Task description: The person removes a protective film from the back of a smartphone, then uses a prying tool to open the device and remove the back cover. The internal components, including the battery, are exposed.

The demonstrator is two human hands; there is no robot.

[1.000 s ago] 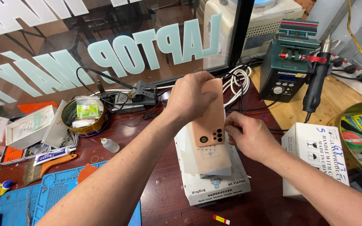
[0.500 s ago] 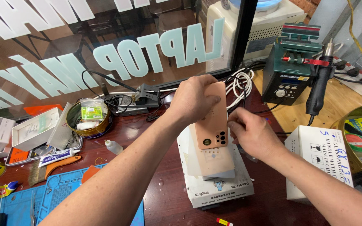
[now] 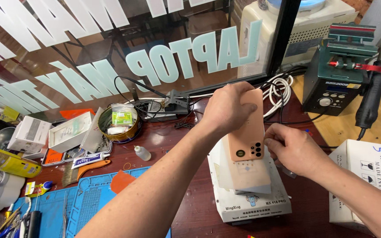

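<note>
Nearest, the white heating-plate machine (image 3: pixel 253 203) sits on the dark red table (image 3: pixel 190 145), a beige pad on its top. Above it the left hand (image 3: pixel 228 110) is closed around the upper end of the peach-coloured phone (image 3: pixel 246 132), holding it tilted, back outward, cameras low. The right hand (image 3: pixel 293 150) curls at the phone's right edge, fingertips touching it; whether it grips anything I cannot tell. Compared with half a second ago, hands and phone keep almost the same pose, shifted only slightly in view. To the left lie a blue work mat (image 3: pixel 89 202), a small white bottle (image 3: pixel 142 153) and a round tin (image 3: pixel 116 123). A white cardboard box (image 3: pixel 367 172) stands right. Farther back, a green soldering station (image 3: pixel 336 79) stands by the lettered window.
</note>
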